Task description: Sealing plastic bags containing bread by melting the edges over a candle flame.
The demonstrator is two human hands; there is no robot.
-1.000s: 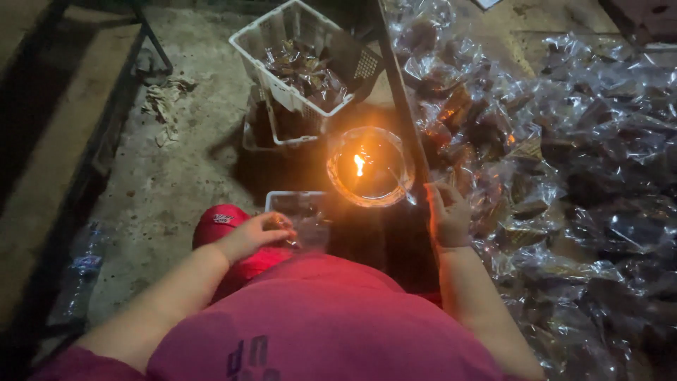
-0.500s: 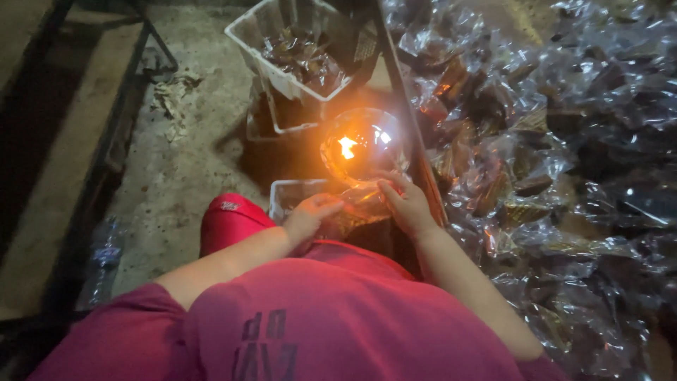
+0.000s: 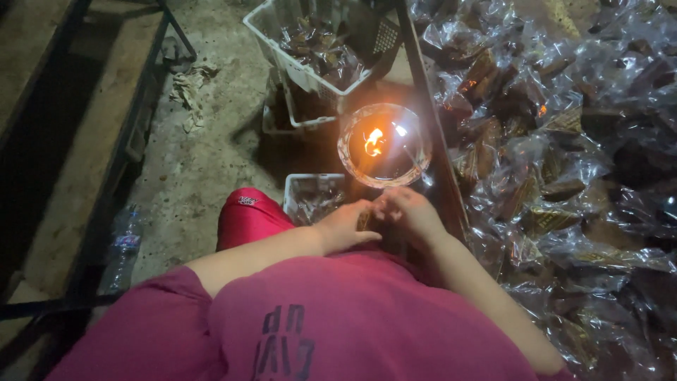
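Both hands meet just below the glass bowl [image 3: 384, 144], over the person's lap. Left hand [image 3: 347, 227] and right hand [image 3: 407, 213] are touching at the fingertips, fingers curled inward around something small between them. The item itself is hidden by the fingers and the dim light, so I can't tell what it is, or whether either hand has a real grip on it.

Glass bowl: round, clear, holds a small orange flame [image 3: 374, 141]. It's the only light source in view. It stands just beyond the hands, at the left edge of the desk [image 3: 451, 204].

Desk: runs along the right side, covered with a heap of clear plastic packets [image 3: 564, 141] with dark brown contents. The heap reaches close to the right forearm.

Left of the bowl, on the floor: a small white tray [image 3: 310, 197] just beside the left hand, contents unclear. Further out, a white plastic basket [image 3: 317, 42] tilted and holding more wrapped packets, stacked on another white crate [image 3: 296, 113].

Floor [image 3: 204, 155]: bare concrete, some crumpled litter near the top left. A plastic water bottle [image 3: 121, 247] lies near a dark metal frame [image 3: 134, 120] on the left, well apart from the hands.

The person wears a magenta shirt [image 3: 338, 317]; a red-clad knee [image 3: 250, 219] sits next to the tray.
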